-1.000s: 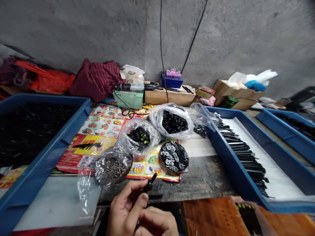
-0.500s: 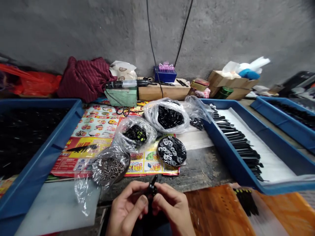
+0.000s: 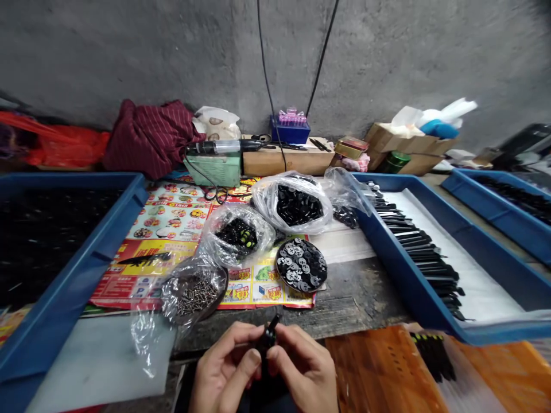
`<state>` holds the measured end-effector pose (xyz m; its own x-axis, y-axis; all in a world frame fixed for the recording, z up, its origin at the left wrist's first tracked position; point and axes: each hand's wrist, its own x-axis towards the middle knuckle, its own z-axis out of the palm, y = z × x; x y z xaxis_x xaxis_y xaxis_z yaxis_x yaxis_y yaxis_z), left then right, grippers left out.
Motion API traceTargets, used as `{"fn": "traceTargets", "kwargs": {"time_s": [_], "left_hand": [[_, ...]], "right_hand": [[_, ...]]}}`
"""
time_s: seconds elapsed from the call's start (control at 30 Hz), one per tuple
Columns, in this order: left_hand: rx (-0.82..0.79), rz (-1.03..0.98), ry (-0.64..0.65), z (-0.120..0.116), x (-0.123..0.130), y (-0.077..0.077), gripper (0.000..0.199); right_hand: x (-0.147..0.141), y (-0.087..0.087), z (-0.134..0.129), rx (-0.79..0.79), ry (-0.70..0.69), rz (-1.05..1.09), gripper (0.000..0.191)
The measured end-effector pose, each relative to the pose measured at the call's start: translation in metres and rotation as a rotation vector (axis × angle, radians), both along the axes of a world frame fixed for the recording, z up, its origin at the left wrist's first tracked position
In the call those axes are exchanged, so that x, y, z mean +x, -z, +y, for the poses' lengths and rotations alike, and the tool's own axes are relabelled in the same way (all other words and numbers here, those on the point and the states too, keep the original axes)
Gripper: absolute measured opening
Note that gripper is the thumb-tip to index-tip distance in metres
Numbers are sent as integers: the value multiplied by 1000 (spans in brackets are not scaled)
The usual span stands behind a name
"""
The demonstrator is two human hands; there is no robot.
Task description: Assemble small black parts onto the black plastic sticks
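Between my fingertips at the bottom middle is a small black plastic part [image 3: 269,337] with a thin stem poking up and to the right. My left hand [image 3: 228,367] pinches it from the left, and my right hand [image 3: 301,364] grips it from the other side. Its lower portion is hidden by my fingers and dark clothing. Just beyond my hands are a plastic-lined dish of small metal screws [image 3: 196,293] and a round dish of black and silver disc-shaped pieces [image 3: 301,265].
Clear bags hold black parts [image 3: 297,203] and black-and-green pieces [image 3: 236,235]. A blue tray [image 3: 413,189] with a row of black slender pieces stands right; another blue tray [image 3: 140,192] is left. An electric screwdriver [image 3: 224,147] lies on a green box [image 3: 215,167] by the wall.
The black part has tilted slightly, its stem now leaning more to the right. My right hand has shifted a little rightward; both hands keep their pinch.
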<state>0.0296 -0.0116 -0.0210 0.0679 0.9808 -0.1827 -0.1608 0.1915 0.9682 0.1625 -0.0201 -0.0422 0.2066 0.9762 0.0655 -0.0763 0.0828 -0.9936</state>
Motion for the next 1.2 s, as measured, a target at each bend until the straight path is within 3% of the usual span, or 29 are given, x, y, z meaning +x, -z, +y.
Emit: {"fn": "traceTargets", "kwargs": {"time_s": [0.27,0.4,0.5,0.6,0.8,0.87,1.03,1.2], "left_hand": [[2,-12,-123,-5,10,-4,22],[14,-6,-77,-5,10,-7,23],[17,9,-103,-6,8,-4,23],[31,12,-91,-7,6,0,22],[-17,30,-169,-10,10,-2,26],[-19,42,-169,-10,10,-3,26],[-24,33,-142,-10,6,4,24],[-65,-44,-35,-10,2,12,22]], "right_hand": [[4,-5,-1,50,10,-230,16],[8,-7,0,9,-59,-256,28],[9,-8,2,-26,-113,-193,34],[7,-9,3,-86,-114,-55,29],[-1,0,-2,-236,37,199,30],[2,3,-2,-233,26,167,30],[13,2,0,-129,-198,-36,18],[15,-4,0,2,-103,-292,12]]}}
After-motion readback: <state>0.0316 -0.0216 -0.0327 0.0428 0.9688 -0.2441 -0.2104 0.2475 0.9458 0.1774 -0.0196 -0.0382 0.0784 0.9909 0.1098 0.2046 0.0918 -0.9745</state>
